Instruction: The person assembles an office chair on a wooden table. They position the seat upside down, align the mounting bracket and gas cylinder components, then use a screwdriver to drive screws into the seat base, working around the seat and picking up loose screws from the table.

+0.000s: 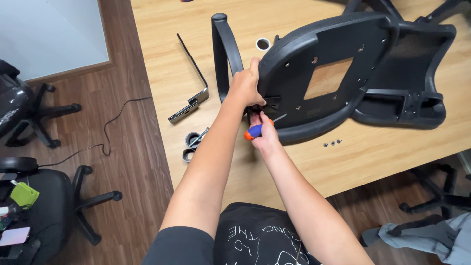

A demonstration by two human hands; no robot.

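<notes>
Centrally, an orange-and-blue-handled screwdriver works at an upturned black chair seat.

Right hand fingers wrap its handle; shaft slants toward upper right. Left hand fingers curl over the seat's edge.

On the table the upturned chair seat lies at centre, its armrest standing at nine o'clock. Both hands meet at its seven o'clock edge: left hand above, right hand (holding a screwdriver) below. A metal bracket lies further toward nine; loose screws at five; a tape roll at eleven.
</notes>
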